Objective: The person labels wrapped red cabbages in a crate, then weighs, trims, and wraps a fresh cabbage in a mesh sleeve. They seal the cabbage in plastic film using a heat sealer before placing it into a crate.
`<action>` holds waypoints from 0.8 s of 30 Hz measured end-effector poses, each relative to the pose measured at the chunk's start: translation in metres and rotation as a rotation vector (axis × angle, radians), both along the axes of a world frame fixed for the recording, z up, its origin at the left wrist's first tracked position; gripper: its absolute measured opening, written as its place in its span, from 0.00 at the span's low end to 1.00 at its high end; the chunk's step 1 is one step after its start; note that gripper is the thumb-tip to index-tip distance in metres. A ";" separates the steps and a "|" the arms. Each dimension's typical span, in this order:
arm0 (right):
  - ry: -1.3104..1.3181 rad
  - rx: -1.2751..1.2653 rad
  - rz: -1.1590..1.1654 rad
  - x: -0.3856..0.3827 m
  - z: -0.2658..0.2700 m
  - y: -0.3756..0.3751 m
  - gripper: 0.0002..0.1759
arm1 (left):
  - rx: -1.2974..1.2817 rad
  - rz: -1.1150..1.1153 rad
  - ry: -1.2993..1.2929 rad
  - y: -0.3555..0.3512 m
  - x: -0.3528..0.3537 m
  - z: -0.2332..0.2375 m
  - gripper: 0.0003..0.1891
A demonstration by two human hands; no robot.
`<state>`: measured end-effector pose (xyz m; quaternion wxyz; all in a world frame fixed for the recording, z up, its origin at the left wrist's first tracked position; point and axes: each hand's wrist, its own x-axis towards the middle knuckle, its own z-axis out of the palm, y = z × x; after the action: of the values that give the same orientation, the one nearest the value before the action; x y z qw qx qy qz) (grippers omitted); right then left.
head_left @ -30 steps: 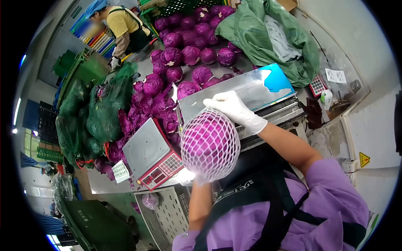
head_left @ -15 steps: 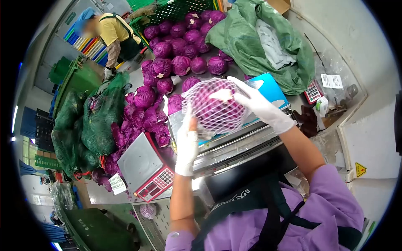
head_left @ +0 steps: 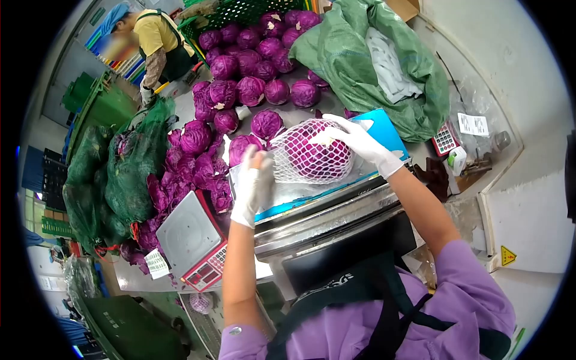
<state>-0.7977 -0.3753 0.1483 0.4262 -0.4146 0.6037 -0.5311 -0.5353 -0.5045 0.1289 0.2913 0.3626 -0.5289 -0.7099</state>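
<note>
Moved: since a second ago the netted cabbage (head_left: 315, 157) has gone from in front of the chest to the metal-and-blue plate (head_left: 300, 191), and my view swung a bit too
Right hand: white-gloved hand (head_left: 365, 147) clamped on the cabbage's upper right side, fingers over the net, looks snug from here
Left hand: other white glove (head_left: 253, 191) just beside the net's left end, motion-blurred, so honestly can't tell if the fingers are together or pinching mesh
Red scale: scale (head_left: 191, 231) left of the plate, nearer the person
Bare cabbages: heap of purple cabbages (head_left: 222, 94) beyond the plate, loose leaves (head_left: 195, 165) to its left
Green sack: big crumpled sack (head_left: 339, 57), far right side
Co-worker: person in yellow (head_left: 151, 35), upper left, bending forward
</note>
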 end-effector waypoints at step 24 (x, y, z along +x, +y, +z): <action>1.411 -0.093 0.377 -0.090 0.013 0.161 0.27 | -1.587 -0.720 -0.940 0.067 0.125 0.016 0.36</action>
<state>-0.8872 -0.2140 0.1615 0.0021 -0.7724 0.6300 -0.0805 -0.4105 -0.4380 0.1453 -0.0229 0.1250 -0.9917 0.0203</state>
